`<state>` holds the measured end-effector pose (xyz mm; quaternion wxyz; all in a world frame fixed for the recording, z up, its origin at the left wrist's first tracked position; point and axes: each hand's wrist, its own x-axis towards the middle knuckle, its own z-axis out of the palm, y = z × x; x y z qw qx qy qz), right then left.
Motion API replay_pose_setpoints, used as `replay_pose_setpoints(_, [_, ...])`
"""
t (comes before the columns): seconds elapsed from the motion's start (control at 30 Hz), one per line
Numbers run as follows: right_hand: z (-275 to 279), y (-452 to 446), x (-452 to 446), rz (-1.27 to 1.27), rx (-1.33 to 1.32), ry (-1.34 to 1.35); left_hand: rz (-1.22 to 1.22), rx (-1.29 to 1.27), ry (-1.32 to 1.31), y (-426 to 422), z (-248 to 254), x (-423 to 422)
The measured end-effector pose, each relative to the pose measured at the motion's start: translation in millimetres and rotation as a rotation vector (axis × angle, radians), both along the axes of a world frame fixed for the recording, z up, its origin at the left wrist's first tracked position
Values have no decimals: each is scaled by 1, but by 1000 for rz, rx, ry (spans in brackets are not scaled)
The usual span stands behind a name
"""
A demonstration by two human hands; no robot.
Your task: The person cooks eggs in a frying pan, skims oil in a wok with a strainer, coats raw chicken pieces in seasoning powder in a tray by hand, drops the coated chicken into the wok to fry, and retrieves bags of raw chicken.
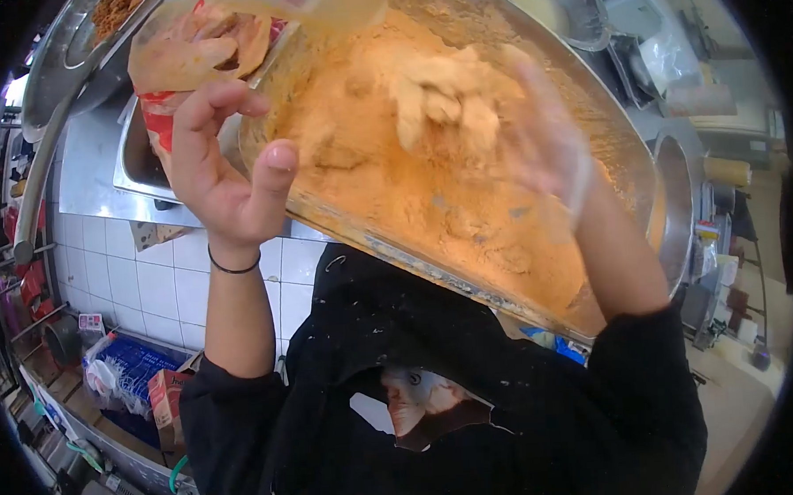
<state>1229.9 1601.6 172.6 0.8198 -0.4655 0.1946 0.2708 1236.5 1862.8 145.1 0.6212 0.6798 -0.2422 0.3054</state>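
A large metal tray [397, 252] holds orange breading flour [367, 174] in front of me. Several flour-coated pieces, looking like chicken [443, 108], are over the flour near my right hand. My right hand [547, 139] is smeared by motion above the tray's right half; its fingers are not clear, and a thin translucent glove seems to cover it. At the tray's left rim, my left hand [229, 166] has its fingers curved and its thumb apart, with nothing visible between them. Behind it lies a clear plastic bag of raw chicken pieces [220, 47] with red print.
A steel basin [131, 157] stands under the bag on the left. Brown crumbs [116, 14] fill a round pan at the top left. Metal bowls [675, 209] stand right of the tray. Below left is a crate with a blue package [136, 369] and a carton [166, 399].
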Motion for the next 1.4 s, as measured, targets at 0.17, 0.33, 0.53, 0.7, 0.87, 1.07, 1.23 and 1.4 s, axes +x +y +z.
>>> replay_pose_setpoints(0.17, [-55, -132, -83, 833, -1211, -70, 52, 39, -10, 4, -2, 1])
replay_pose_setpoints(0.33, [-55, -44, -114, 394, -794, 447, 54, 38, -18, 2, -3, 0])
replay_pose_setpoints(0.53, [-95, 69, -26, 217, 299, 183, 72, -222, -31, 0, -6, -3])
replay_pose_setpoints(0.7, [-87, 128, 19, -47, 651, 27, 65, -112, -88, 7, -5, 0])
replay_pose_setpoints(0.87, [-50, 60, 35, -49, 38, 61, 351, -85, -210, 38, -20, -39])
replay_pose_setpoints(1.07, [-70, -6, 114, 551, -1330, -455, -129, -335, 875, 14, -23, -103])
replay_pose_setpoints(1.23, [-37, 78, 108, 1040, -1603, -518, -252, -232, 1000, -19, -14, -97])
replay_pose_setpoints(1.4, [-38, 59, 68, 1185, -1273, -766, -214, -277, 944, -25, -18, -96])
